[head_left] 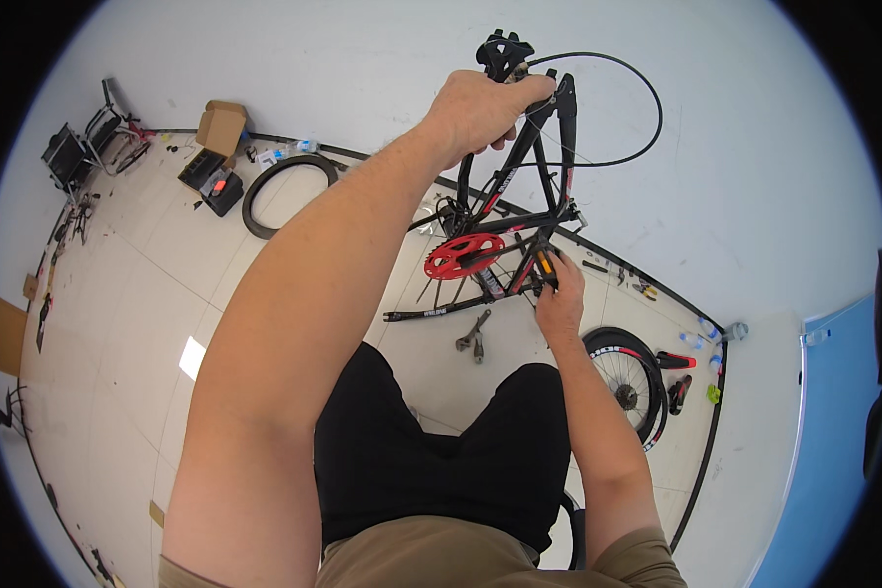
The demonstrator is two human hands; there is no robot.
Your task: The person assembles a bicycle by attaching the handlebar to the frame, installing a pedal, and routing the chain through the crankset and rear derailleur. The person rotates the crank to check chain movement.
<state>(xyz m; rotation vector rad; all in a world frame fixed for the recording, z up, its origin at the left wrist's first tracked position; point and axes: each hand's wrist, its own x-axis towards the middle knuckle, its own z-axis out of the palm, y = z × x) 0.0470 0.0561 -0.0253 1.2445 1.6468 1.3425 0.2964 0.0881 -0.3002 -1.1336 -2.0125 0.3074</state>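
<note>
A black bicycle frame with red markings stands tilted before me, close to the wall. Up at its top end, my left hand is closed around the frame, its thumb stretched across beside a thin bare wire; its grip is partly hidden. Just beyond those fingers is a black forked part. A black cable loops out to the right from there. Lower down, my right hand is closed on a black pedal with an orange reflector. Left of it sits the red chainring.
An adjustable wrench and another tool lie on the floor below the frame. At right are a wheel, a red-black saddle and small tools along the wall. A tyre, an opened carton and a folding chair are at left.
</note>
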